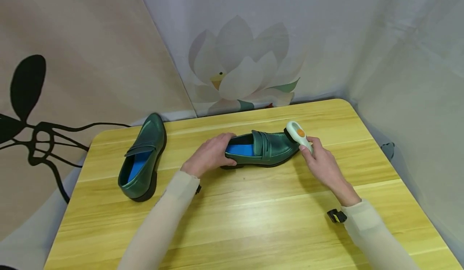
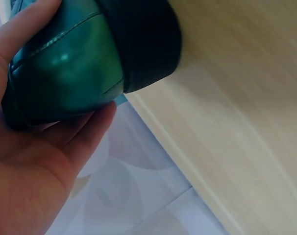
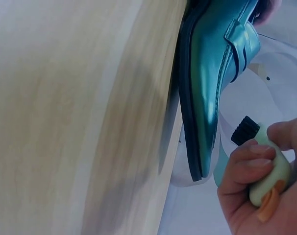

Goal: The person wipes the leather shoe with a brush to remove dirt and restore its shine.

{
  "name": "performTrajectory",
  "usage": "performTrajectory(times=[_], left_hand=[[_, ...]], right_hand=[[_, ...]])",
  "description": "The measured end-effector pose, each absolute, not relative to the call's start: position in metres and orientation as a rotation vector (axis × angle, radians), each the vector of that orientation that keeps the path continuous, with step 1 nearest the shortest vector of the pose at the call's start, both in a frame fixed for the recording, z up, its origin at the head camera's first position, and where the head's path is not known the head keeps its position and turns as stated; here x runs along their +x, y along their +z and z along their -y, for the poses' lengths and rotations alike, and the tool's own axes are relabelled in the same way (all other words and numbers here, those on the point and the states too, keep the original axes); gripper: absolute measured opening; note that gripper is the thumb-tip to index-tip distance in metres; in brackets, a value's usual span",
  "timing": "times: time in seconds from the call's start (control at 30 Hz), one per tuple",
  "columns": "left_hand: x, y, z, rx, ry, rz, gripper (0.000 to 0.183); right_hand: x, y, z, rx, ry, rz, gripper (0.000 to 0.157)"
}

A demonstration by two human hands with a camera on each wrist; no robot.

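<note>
A dark green loafer with a blue insole lies sideways at mid-table, its toe pointing right. My left hand grips it round the heel, thumb on one side and fingers on the other; the left wrist view shows the green heel between them. In my right hand is a pale shoe brush with an orange spot and dark bristles, held by its handle. The bristles overlap the toe in the head view, while the right wrist view shows them a little apart from the shoe.
The matching green loafer stands at the left of the wooden table, toe toward the back edge. Behind the table hangs a pale curtain with a printed flower, and more fabric closes off both sides.
</note>
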State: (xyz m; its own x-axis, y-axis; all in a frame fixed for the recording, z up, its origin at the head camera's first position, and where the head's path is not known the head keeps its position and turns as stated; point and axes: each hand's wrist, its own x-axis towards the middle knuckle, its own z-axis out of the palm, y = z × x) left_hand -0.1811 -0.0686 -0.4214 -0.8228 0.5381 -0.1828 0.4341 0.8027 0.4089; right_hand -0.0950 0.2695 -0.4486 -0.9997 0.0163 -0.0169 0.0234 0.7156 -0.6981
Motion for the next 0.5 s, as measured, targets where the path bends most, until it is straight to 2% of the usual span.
performTrajectory(times=[0.27, 0.5], left_hand=[[-0.169, -0.428, 0.071, 0.859, 0.499, -2.833, 0.084], [-0.169, -0.431, 0.070, 1.057, 0.425, -3.023, 0.080]], right_hand=[[-0.096, -0.446, -0.268, 0.036, -1.199, -2.900, 0.063], [-0.096, -0.443, -0.267, 0.031, -1.207, -2.907, 0.063]])
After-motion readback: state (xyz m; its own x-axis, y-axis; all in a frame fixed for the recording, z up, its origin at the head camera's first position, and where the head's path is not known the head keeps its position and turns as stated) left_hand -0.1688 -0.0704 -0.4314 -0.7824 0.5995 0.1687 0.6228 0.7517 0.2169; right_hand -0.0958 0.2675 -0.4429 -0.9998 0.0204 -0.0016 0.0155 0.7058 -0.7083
